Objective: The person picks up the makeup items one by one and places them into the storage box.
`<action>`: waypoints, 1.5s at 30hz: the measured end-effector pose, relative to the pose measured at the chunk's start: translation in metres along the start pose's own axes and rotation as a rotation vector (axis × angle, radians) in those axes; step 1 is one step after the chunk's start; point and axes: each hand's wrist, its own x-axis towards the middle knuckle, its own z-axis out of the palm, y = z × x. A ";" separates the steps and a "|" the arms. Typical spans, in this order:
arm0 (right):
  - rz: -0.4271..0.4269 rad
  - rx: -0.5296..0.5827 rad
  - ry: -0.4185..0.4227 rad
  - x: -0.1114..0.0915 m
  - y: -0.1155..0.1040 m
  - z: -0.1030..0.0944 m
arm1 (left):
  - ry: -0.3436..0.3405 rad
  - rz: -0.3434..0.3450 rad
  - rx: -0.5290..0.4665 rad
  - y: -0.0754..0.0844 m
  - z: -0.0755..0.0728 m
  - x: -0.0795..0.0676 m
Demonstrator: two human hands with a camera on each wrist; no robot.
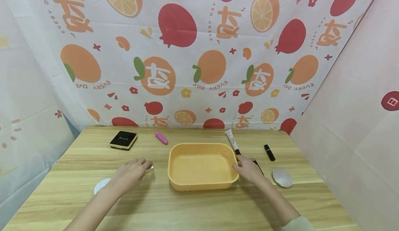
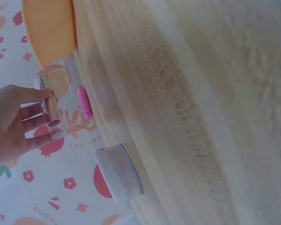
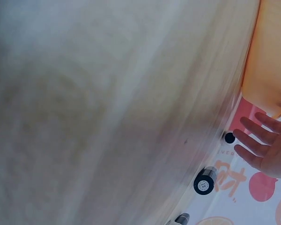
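My left hand (image 1: 132, 174) grips a small clear bottle-like container (image 1: 150, 168) over the left part of the table. In the left wrist view, the thumb and fingers pinch this container (image 2: 53, 110), which has a brownish pink core. A yellow plastic basin (image 1: 202, 185) stands in the middle, its inside bare. At its right rim is my right hand (image 1: 250, 170), fingertips close to the wall. The right wrist view shows that hand (image 3: 264, 145) with fingers spread and nothing held. A black-ended item (image 1: 258, 168) lies partly hidden beneath it.
A black square compact (image 1: 123, 139) and a pink tube (image 1: 161, 138) lie at the back left. A white round jar (image 1: 101, 185) sits beside the left forearm. On the right are a white tube (image 1: 231, 139), a black lipstick-like stick (image 1: 269, 152) and a round silver case (image 1: 282, 178).
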 end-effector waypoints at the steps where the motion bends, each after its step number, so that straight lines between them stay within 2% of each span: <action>1: -0.001 -0.002 0.000 0.000 0.000 0.000 | 0.005 0.002 0.003 0.000 0.000 0.000; 7: -0.006 -0.017 0.001 0.000 0.000 0.001 | 0.062 0.033 0.012 0.002 0.001 -0.001; 13: 0.001 -0.016 -0.006 -0.001 -0.001 0.000 | 0.087 0.051 0.016 0.004 0.001 0.001; 28: 0.002 -0.003 -0.019 -0.002 0.002 0.002 | 0.049 0.025 -0.005 0.011 -0.003 0.001; 40: -0.003 0.002 -0.010 -0.001 0.001 0.001 | 0.097 0.050 -0.010 0.013 -0.006 0.003; 45: -0.013 0.012 -0.006 0.000 0.000 0.001 | 0.078 0.046 -0.013 0.013 -0.009 0.006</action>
